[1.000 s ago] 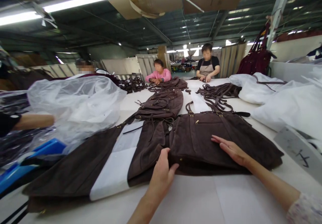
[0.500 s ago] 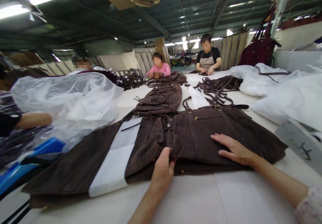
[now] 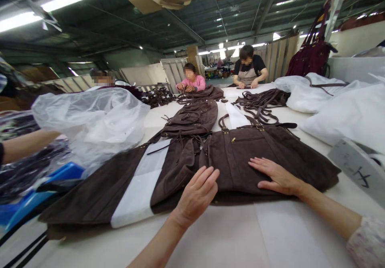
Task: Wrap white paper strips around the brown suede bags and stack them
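Note:
Several dark brown bags lie on the white table. My left hand (image 3: 199, 193) is over the front edge of the brown bag (image 3: 237, 159), its fingers extended and holding nothing. On the bag's right part my right hand (image 3: 278, 176) rests flat, palm down, fingers spread. The bag has a zipper with a gold pull and two handles at its far edge. To the left, a white strip (image 3: 141, 183) crosses another brown bag (image 3: 93, 191). Behind them sits a brown bag with cords (image 3: 192, 117).
Clear plastic (image 3: 99, 119) lies at the left, near a blue object (image 3: 45, 191) and another person's arm (image 3: 30, 145). Brown straps (image 3: 264, 99) and white plastic bags (image 3: 345, 107) are at the right, with a marked grey board (image 3: 357, 167). People work across the table (image 3: 222, 240).
My left hand has let go of the bag's front edge and opened above it. My right hand stays flat on the bag. The person's arm at the left reaches farther into the plastic.

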Action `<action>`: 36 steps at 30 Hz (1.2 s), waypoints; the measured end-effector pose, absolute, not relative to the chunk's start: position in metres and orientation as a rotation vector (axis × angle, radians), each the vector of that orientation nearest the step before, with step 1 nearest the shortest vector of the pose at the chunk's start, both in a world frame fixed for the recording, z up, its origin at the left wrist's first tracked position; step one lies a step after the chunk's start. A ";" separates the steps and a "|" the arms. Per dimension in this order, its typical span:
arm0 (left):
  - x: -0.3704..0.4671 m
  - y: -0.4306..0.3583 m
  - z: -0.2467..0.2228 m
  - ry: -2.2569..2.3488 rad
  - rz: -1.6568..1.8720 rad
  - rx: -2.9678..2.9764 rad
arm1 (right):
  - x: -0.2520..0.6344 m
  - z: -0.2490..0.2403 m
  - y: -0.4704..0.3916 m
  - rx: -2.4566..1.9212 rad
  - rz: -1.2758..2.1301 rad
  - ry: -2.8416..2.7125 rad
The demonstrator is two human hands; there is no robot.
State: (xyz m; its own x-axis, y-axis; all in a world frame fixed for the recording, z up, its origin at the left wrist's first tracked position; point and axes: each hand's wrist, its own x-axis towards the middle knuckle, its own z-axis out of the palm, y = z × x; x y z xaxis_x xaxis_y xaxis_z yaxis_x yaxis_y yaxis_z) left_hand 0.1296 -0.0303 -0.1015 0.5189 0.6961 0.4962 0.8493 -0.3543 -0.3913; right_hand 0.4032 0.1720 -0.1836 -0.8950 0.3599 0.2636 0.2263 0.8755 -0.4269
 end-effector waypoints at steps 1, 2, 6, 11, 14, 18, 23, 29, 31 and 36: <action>0.128 -0.030 -0.103 -1.227 -0.297 -2.208 | 0.404 -0.183 0.172 -0.436 0.555 -2.711; 0.125 -0.031 -0.107 -1.224 -0.287 -2.245 | 0.404 -0.183 0.171 -0.435 0.552 -2.710; 0.117 -0.045 -0.133 -1.345 -0.309 -2.254 | 0.405 -0.180 0.170 -0.428 0.558 -2.716; 0.117 -0.070 -0.125 -1.550 -0.283 -2.319 | 0.401 -0.177 0.169 -0.410 0.587 -2.753; 0.138 -0.059 -0.079 -1.838 -0.072 -2.388 | 0.399 -0.175 0.167 -0.398 0.574 -2.775; 0.194 -0.007 -0.006 -1.907 0.044 -2.216 | 0.395 -0.175 0.164 -0.391 0.541 -2.801; 0.219 0.043 -0.029 -1.528 -0.469 -2.381 | 0.391 -0.176 0.164 -0.358 0.538 -2.793; 0.169 0.041 -0.140 -1.712 -0.214 -2.574 | 0.385 -0.174 0.165 -0.347 0.546 -2.801; 0.170 0.045 -0.132 -1.726 -0.192 -2.606 | 0.384 -0.172 0.166 -0.364 0.535 -2.815; 0.195 0.063 -0.076 -1.645 -0.571 -2.464 | 0.389 -0.167 0.167 -0.408 0.529 -2.836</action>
